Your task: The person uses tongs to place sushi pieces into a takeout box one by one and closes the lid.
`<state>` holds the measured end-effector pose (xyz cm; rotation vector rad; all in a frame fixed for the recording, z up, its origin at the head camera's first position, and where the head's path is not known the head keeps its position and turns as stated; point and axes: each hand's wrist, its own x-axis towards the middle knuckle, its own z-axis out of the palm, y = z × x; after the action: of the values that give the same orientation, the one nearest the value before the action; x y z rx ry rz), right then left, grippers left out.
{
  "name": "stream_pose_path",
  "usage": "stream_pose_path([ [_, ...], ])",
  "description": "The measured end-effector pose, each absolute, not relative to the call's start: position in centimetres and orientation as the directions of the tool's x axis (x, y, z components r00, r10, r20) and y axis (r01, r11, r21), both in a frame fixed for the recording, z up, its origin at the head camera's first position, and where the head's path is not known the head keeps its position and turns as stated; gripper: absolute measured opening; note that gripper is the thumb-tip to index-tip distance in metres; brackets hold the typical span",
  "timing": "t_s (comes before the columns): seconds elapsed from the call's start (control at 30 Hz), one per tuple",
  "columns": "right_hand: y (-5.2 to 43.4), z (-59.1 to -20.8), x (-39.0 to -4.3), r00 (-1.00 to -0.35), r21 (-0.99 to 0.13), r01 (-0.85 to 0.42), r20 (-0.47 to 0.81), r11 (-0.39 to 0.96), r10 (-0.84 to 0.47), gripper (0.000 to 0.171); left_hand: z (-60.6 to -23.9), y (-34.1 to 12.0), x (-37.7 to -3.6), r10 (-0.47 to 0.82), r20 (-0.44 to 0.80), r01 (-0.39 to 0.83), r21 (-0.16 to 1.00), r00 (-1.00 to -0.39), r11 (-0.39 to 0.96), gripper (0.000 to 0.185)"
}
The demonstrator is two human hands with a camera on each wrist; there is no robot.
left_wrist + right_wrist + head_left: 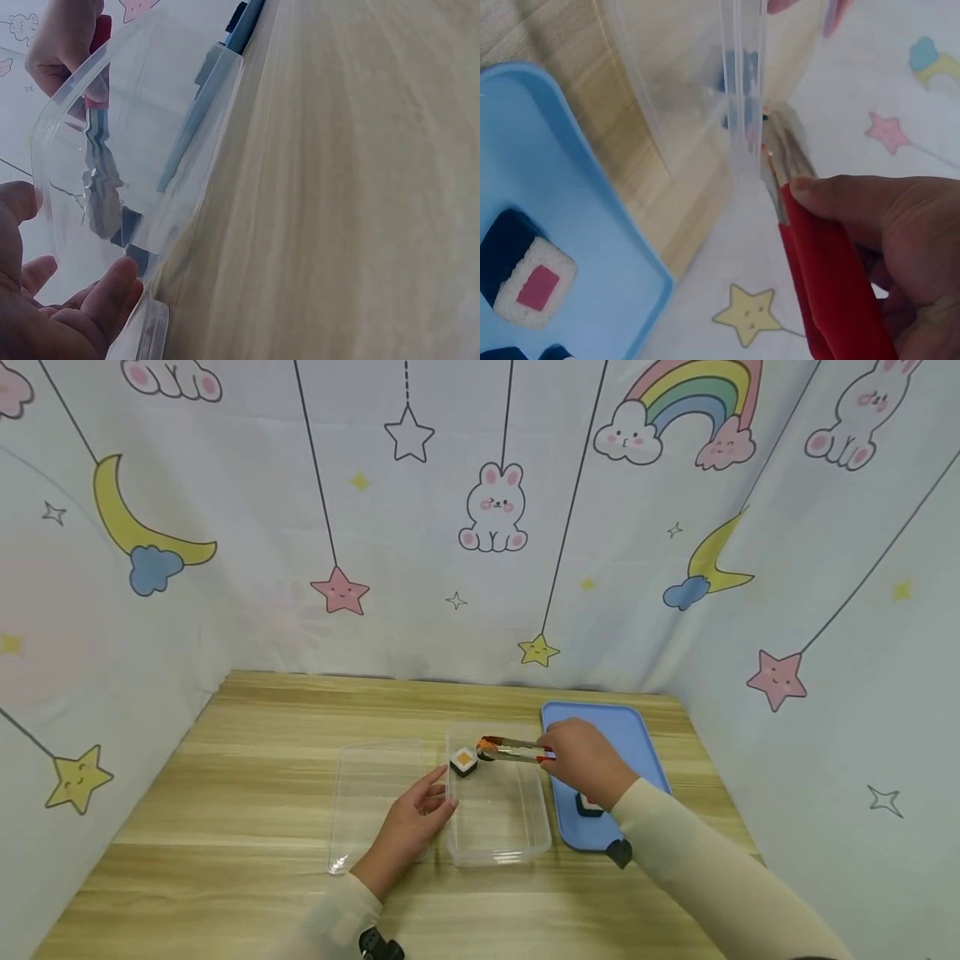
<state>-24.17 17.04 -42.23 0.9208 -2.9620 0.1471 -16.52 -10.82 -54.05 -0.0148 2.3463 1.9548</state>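
Two hands on the bench (225, 793), head view: right hand (581, 760) pinches red-handled tongs (513, 749) over the clear box (495, 847), tips beside one orange-centred sushi piece (463, 762) inside it. Left hand (412, 822) rests relaxed against the box wall. One lid (367, 802), one blue tray (637, 735).

Left wrist: fingers (105, 300) straight, touching the box.

Right wrist: grip tight on tongs; one pink-centred sushi piece (526, 281) fully visible on the tray.
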Motion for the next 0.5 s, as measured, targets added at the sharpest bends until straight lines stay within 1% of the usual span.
stream_pose_path([
  [0.13,16.64,-42.47,-24.30,-0.832,-0.077,-0.555,0.039,0.829,-0.553,0.006,-54.05,-10.84,-16.51,0.051,-0.069,-0.058,0.979,-0.996,0.196,0.061],
  [0.27,16.42,-42.61,-24.38,-0.835,-0.101,-0.549,0.030,0.830,-0.549,0.007,-54.10,-10.86,-16.46,0.055,-0.067,-0.054,0.977,-0.996,0.207,0.061],
  [0.37,16.45,-42.68,-24.38,-0.837,-0.110,-0.547,0.030,0.830,-0.547,0.010,-54.14,-10.86,-16.44,0.055,-0.061,-0.048,0.977,-0.997,0.206,0.062],
  [0.5,16.77,-42.54,-24.25,-0.849,-0.119,-0.526,0.026,0.842,-0.527,0.019,-54.17,-10.85,-16.45,0.054,-0.060,-0.048,0.979,-0.997,0.198,0.062],
])
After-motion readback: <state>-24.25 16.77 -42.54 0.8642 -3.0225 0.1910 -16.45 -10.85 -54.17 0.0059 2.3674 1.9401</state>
